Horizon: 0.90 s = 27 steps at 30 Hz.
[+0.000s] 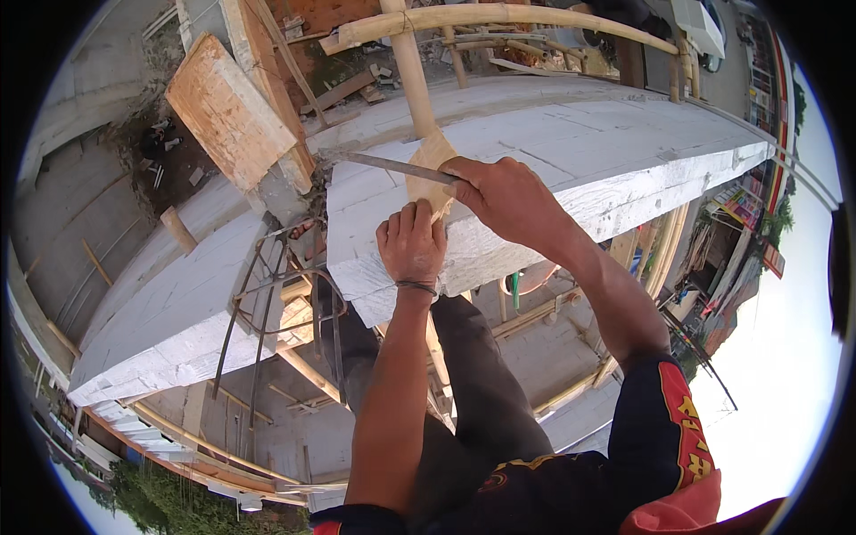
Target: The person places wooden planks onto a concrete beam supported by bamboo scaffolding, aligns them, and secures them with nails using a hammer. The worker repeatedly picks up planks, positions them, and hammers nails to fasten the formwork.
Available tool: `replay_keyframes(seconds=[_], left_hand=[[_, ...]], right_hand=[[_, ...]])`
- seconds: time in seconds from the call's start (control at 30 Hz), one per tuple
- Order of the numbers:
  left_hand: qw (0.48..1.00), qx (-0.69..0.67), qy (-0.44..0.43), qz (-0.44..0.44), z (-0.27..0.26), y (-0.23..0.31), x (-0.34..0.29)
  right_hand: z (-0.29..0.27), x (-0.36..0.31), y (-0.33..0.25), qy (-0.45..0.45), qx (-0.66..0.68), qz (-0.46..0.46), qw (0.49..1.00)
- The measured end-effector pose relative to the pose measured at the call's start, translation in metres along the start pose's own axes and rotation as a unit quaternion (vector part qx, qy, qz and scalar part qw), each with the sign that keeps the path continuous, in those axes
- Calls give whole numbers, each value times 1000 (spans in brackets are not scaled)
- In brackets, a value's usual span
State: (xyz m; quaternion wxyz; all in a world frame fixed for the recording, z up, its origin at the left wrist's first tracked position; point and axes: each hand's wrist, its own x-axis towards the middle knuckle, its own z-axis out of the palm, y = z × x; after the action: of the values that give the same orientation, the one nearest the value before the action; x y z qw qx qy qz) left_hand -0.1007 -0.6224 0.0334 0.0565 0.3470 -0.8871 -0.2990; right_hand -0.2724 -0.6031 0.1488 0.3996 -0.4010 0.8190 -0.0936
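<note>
My left hand (pixel 412 245) is closed around the lower end of a pale wooden piece (pixel 430 160) that lies against the edge of a white concrete beam (pixel 624 152). A bamboo pole (pixel 406 62) runs up from that piece. My right hand (pixel 504 196) grips a thin dark metal rod (pixel 392 166), which lies across the wooden piece and points left. Both forearms come up from the lower edge, above my dark trousers.
A rusty rebar cage (pixel 267 294) sticks out of the gap between the beam and a second white beam (pixel 169 312) on the left. A wooden board (pixel 227 111) leans at the upper left. Bamboo scaffold poles (pixel 499 16) cross the top. The ground lies far below.
</note>
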Motion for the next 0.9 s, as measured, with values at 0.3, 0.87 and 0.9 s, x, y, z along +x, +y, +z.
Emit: replay_keyframes(seconds=[0.3,0.87,0.9], left_hand=[[997,72,-1,37,12,3,-3],[1000,5,2,-30,20,-6,-5],[1000,2,-10,-23,19,-4,-5]], right_hand=[[102,-304,116,486,527,369,592],[409,-367,398,108,159,698,689],[415,-363,406,111,131,684,709]])
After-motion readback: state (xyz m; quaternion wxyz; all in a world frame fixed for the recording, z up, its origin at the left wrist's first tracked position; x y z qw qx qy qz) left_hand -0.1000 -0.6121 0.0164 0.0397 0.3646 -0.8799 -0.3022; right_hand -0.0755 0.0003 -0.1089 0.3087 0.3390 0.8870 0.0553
